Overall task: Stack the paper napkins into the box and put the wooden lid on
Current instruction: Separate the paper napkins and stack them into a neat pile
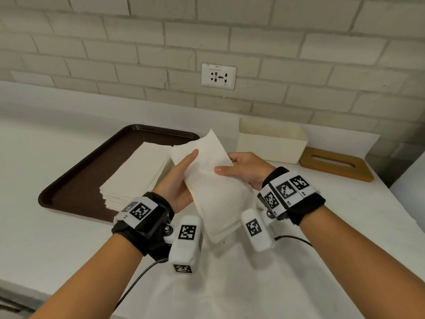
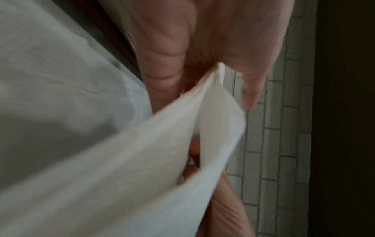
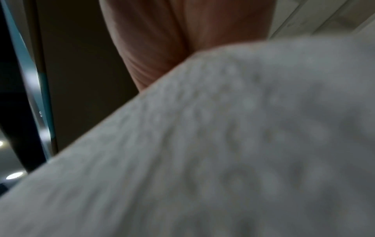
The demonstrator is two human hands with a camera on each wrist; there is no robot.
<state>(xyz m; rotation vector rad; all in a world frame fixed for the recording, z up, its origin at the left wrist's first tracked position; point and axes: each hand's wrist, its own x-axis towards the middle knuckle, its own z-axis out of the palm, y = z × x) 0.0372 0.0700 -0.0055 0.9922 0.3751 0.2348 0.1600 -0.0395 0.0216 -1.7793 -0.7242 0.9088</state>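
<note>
A bundle of white paper napkins (image 1: 211,185) hangs above the counter between both hands. My left hand (image 1: 181,178) grips its left side with the thumb across the top sheet. My right hand (image 1: 241,169) grips the right edge, thumb on top. The top sheet lifts loose at the far end. In the left wrist view the napkins (image 2: 142,168) splay apart under my fingers (image 2: 251,89). The right wrist view is filled by blurred napkin paper (image 3: 233,144). More napkins (image 1: 135,173) lie stacked on a brown tray (image 1: 76,194). The cream box (image 1: 273,148) stands open behind; the wooden lid (image 1: 335,164) lies to its right.
A white brick wall with a socket (image 1: 219,76) rises behind the counter. The counter's right edge drops off past the lid. White paper (image 1: 230,284) covers the counter in front of me. Cables trail from both wrist cameras.
</note>
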